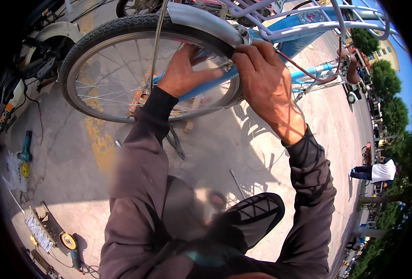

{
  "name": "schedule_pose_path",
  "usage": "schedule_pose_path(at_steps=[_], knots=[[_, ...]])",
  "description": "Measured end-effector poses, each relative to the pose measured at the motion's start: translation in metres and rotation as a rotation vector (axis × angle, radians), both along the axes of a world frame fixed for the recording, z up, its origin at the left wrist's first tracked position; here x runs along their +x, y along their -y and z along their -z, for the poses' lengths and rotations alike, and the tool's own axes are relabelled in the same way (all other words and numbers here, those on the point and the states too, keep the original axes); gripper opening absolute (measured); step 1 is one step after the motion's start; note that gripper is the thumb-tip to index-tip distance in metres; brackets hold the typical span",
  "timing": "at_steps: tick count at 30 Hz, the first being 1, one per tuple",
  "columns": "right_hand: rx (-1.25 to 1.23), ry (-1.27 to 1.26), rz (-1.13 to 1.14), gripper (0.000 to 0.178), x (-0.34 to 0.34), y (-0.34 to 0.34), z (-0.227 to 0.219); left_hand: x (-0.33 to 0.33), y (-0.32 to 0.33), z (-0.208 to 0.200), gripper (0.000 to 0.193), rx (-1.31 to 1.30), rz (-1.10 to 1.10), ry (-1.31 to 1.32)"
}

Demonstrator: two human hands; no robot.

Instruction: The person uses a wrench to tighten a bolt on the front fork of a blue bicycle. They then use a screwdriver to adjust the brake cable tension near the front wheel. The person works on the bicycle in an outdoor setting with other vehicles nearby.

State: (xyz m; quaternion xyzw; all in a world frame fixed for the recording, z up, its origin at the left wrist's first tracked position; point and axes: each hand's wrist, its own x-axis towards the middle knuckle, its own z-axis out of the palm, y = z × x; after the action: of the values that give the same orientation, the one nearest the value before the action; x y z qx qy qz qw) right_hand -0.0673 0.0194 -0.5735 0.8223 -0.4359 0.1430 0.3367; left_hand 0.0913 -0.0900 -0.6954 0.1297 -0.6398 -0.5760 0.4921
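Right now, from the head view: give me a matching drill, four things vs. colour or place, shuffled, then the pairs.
Things:
1. bicycle frame
2. mudguard
3. left hand
4. angle grinder

Colour or place:
A. on the ground, lower left
B. silver, curved over the tyre
C. light blue
D. inside the wheel, against the spokes

Pairs: 1-C, 2-B, 3-D, 4-A. The right hand grips near the mudguard's end.
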Motion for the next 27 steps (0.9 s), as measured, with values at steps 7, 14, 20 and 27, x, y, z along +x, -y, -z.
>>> schedule_pose_path(at_steps=[7,14,20,27], knots=[[0.148,-0.032,-0.11,0.028,-0.009,0.0,-0.014,0.001,-0.001,0.002,0.086,-0.002,0.005,-0.024],[-0.299,-0.233,0.084,0.026,0.019,-0.009,0.02,-0.005,0.002,0.004,0.079,0.002,-0.004,-0.067],[-0.112,0.34,-0.288,0.022,0.064,-0.015,0.069,-0.01,0.004,0.009,0.075,0.075,0.004,-0.076],[1.422,1.767,-0.179,0.016,0.165,-0.118,0.146,-0.001,0.009,0.011,0.08,-0.036,0.023,-0.039]])
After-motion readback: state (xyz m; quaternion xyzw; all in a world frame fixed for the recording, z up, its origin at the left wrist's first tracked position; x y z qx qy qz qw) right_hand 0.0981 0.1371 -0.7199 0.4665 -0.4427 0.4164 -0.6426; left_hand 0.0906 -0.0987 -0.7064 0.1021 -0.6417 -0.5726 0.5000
